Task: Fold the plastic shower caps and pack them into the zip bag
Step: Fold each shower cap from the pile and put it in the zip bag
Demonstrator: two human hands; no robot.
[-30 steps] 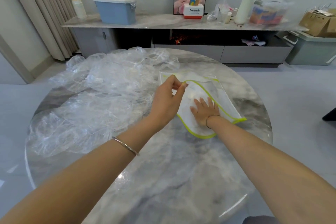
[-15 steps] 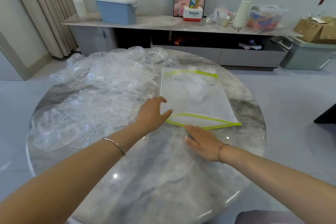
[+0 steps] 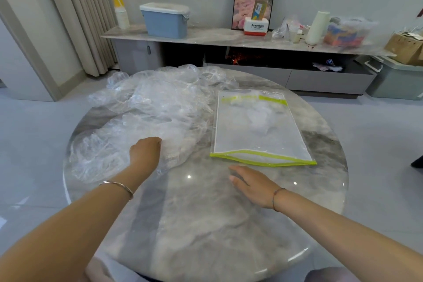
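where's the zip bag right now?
Head view: the zip bag lies flat on the right half of the table, beside the pile of shower caps, its green-edged end just beyond the right hand.

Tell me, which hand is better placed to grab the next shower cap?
Left. The left hand is at the pile of caps, fingers curled against it; the right hand is open by the zip bag, off the pile.

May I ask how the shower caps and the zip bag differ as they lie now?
The caps lie crumpled in a loose heap on the left; the bag lies flat on the right. The caps are colourless all over; the bag has green edging. The left hand curls into the caps; the right hand rests short of the bag. Both are see-through plastic on the table.
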